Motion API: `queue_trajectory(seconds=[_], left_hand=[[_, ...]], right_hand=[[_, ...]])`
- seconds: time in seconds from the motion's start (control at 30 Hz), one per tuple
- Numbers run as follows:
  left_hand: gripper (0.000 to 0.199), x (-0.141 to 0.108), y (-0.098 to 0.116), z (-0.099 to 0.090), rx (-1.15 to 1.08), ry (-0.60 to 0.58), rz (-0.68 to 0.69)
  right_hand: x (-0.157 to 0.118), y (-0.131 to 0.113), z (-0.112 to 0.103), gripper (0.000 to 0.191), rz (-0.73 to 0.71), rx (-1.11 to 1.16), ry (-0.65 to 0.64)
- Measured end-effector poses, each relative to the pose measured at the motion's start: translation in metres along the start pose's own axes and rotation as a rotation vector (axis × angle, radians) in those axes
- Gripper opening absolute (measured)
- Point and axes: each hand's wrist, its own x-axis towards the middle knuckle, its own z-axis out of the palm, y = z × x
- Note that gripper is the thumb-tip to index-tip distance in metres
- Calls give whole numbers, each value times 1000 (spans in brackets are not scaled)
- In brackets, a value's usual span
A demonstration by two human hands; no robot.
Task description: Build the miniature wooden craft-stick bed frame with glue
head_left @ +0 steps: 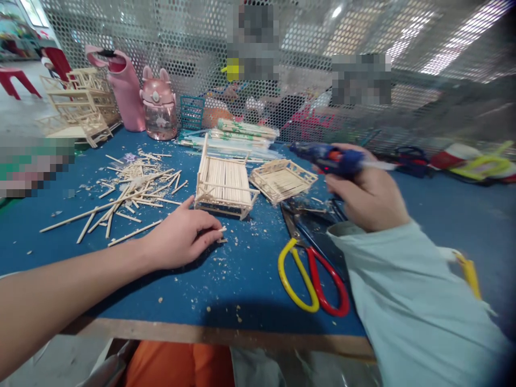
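Note:
My left hand [188,236] rests low over the blue table, thumb and index finger pinched on a small pale wooden piece [222,229]. Just beyond it stands a little bed-like frame of sticks [224,180]. A shallow stick tray [283,180] lies to the right of that frame. Raised at the right, my right hand [365,193] is wrapped round a dark blue glue gun [336,160], its nozzle pointing left. Below the gun lie scissors [314,277] with one yellow and one red handle. Cut sticks [121,201] are scattered left of the frame.
Two pink bottles [128,97] [159,110] stand at the back left, beside stacked stick furniture [80,107]. Bagged sticks [242,137] lie along the perforated metal screen [193,48]. The table's wooden edge [201,332] runs along the front. Pliers lie partly hidden near the scissors.

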Motion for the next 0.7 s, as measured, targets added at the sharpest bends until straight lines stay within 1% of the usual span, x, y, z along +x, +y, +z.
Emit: queue_trajectory(seconds=[0.03, 0.07, 0.1, 0.17, 0.27, 0.33, 0.37, 0.43, 0.47, 0.5, 0.53, 0.57, 0.6, 0.63, 0.7], left_hand=[[22, -1, 1, 1, 16, 30, -26], [22, -1, 1, 2, 34, 67, -55], [22, -2, 2, 2, 53, 106, -82], [22, -3, 4, 3, 93, 176, -114], [21, -5, 6, 4, 133, 251, -97], [20, -5, 8, 3, 92, 294, -78], [20, -5, 9, 3, 36, 315, -85], [19, -3, 12, 5, -125, 360, -142], [19, -2, 14, 6, -209, 380, -180], [19, -1, 16, 7, -282, 399, -214], [19, 1, 17, 9, -338, 415, -237], [19, 2, 19, 11, -377, 425, -245], [19, 3, 20, 13, -402, 431, -242], [18, 3, 21, 14, -416, 433, -232], [17, 3, 22, 16, -424, 426, -201]], right_hand=[[3, 4, 6, 43, 31, -79, -36], [5, 8, 13, 50, 67, -162, -84], [6, 11, 21, 53, 99, -242, -144], [8, 17, 38, 50, 113, -354, -238], [8, 25, 54, 45, 34, -354, -360], [7, 23, 54, 41, -28, -338, -374], [5, 18, 50, 39, -50, -335, -329], [1, -2, 38, 32, -80, -303, -152], [-3, -16, 31, 24, -83, -249, -50], [-7, -32, 25, 17, -109, -161, 5], [-12, -49, 21, 16, -165, -42, -33], [-18, -64, 19, 16, -244, 85, -133], [-24, -78, 19, 14, -314, 171, -264], [-30, -90, 20, 13, -339, 219, -325], [-39, -105, 26, 11, -342, 296, -365]])
